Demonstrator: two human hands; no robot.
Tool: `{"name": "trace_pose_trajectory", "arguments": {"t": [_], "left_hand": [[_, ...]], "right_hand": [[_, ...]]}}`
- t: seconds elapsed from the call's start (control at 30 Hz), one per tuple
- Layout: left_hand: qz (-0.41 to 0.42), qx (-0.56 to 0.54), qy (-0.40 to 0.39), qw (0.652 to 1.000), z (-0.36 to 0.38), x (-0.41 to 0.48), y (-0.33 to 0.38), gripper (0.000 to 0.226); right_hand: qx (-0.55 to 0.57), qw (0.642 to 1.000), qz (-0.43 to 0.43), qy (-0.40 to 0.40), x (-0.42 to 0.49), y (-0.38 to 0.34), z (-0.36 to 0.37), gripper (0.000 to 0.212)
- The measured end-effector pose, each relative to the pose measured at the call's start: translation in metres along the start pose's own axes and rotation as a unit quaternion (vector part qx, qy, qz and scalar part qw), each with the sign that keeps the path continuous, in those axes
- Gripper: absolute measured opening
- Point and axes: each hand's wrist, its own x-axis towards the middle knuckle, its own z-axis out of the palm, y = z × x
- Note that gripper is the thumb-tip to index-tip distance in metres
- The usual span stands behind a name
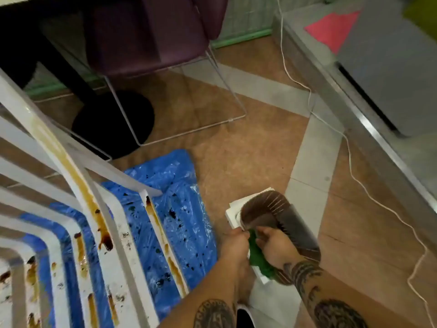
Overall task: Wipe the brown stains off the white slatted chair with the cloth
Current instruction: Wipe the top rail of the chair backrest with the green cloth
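The white slatted chair (71, 209) fills the left of the view, its slats streaked and spotted with brown stains (105, 240). To its right, low over the floor, both hands meet on a green cloth (256, 255). My left hand (234, 245) grips the cloth's left side. My right hand (275, 245) holds its right side, fingers curled into it. The cloth hangs over a white tray-like container (233, 214) that holds a brown ribbed, curved object (267, 209).
A blue plastic sheet (179, 197) spattered with dark drops lies on the floor under the chair. A purple chair on a wire frame (151, 36) and a black table base (113, 121) stand beyond. A white cable (354, 176) runs along the floor by a grey cabinet (390, 67).
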Motion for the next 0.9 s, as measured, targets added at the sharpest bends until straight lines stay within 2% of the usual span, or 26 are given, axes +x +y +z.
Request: {"name": "trace_pose_trajectory", "arguments": {"t": [0.07,0.13,0.2,0.27,0.33,0.43,0.6,0.7,0.8,0.9], "left_hand": [[-0.016,-0.01,0.002,1.0,0.002,0.015,-0.005,0.034],[-0.032,-0.026,0.003,0.999,0.003,0.017,-0.002,0.022],[-0.043,-0.07,0.021,0.996,0.001,0.022,-0.008,0.017],[-0.051,-0.079,0.029,0.995,0.001,0.023,-0.013,0.028],[-0.036,-0.071,0.035,0.996,0.0,0.023,-0.017,0.038],[0.004,-0.063,0.041,0.997,-0.008,-0.017,0.007,0.027],[0.014,-0.075,0.007,0.997,-0.024,-0.076,0.053,0.033],[0.036,-0.075,-0.032,0.996,-0.04,-0.147,0.1,0.033],[0.093,-0.072,-0.105,0.987,-0.062,-0.222,0.138,0.031],[0.203,-0.015,-0.074,0.976,-0.084,-0.29,0.175,0.025]], "right_hand": [[0.011,1.0,-0.009,-0.005,0.011,0.003,0.011,0.035],[0.055,0.998,-0.001,-0.017,0.015,0.003,0.021,0.03],[0.067,0.998,0.009,0.011,0.016,0.003,0.028,0.024],[0.069,0.996,0.022,0.058,0.011,-0.002,0.024,0.019],[0.08,0.995,0.023,0.063,0.002,-0.003,0.018,0.014],[0.061,0.998,0.011,0.021,-0.016,-0.011,0.001,0.005],[0.185,0.983,-0.005,-0.014,-0.073,-0.064,-0.057,0.013],[0.276,0.96,-0.036,-0.019,-0.106,-0.109,-0.103,0.013],[0.329,0.941,-0.075,-0.005,-0.141,-0.166,-0.142,0.009],[0.333,0.932,-0.139,-0.03,-0.18,-0.233,-0.18,0.007]]}}
